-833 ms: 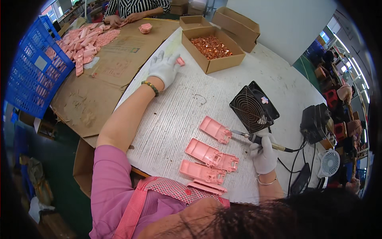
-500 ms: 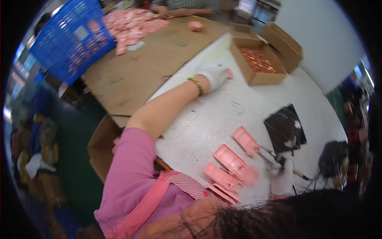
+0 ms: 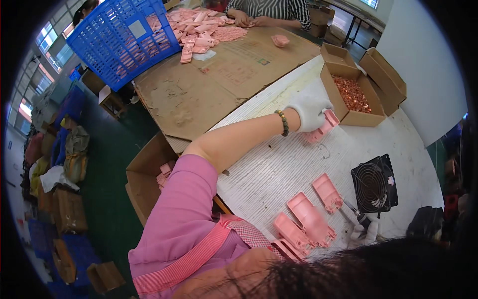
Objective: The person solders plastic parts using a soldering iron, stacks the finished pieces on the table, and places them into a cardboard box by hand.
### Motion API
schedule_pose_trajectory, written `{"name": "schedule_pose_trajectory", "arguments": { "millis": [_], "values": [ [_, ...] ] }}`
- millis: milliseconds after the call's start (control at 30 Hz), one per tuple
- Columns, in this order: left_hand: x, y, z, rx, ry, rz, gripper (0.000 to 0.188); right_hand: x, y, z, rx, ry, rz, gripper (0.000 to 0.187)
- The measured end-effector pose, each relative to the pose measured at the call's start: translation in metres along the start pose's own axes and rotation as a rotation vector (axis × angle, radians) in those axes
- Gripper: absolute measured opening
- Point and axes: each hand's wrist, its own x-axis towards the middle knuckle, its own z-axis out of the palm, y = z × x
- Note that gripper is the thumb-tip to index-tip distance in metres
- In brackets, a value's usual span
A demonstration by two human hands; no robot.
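My left hand [image 3: 309, 112], in a white glove, reaches across the white table and grips a pink plastic shell [image 3: 326, 124] by its far part, close to the open carton. Low at the right, my right hand [image 3: 363, 234], also gloved, is closed around the dark handle of a soldering iron [image 3: 354, 210]. The iron's metal shaft points at the lower end of a pink tray-shaped shell [image 3: 326, 192]; whether they touch I cannot tell. Several like shells [image 3: 302, 207] lie in a slanting row nearer to me. My hair hides part of the near edge.
A carton [image 3: 361, 119] of small copper-coloured parts stands at the far right. Beside my right hand is a black fan [image 3: 373, 184]. Beyond the cardboard sheet [image 3: 219, 74] lie a pink heap [image 3: 201, 32] and a tilted blue crate [image 3: 124, 45]; a person in stripes sits behind.
My view has shifted, so the table sits lower and further right. A whole pink shell now shows in my left hand, where only a small pink bit showed before. My right hand stays by the row.
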Motion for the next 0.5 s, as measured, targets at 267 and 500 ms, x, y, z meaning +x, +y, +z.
{"name": "schedule_pose_trajectory", "arguments": {
  "millis": [267,500],
  "values": [
    [-0.021,0.029,0.01,-0.65,-0.368,-0.023,0.035,0.002,0.002,-0.013,0.041,-0.037,-0.028,0.02],
    [-0.042,0.051,0.046,-0.387,-0.303,0.274,0.019,-0.004,-0.005,-0.015,0.106,-0.181,-0.048,0.022]
  ]
}}
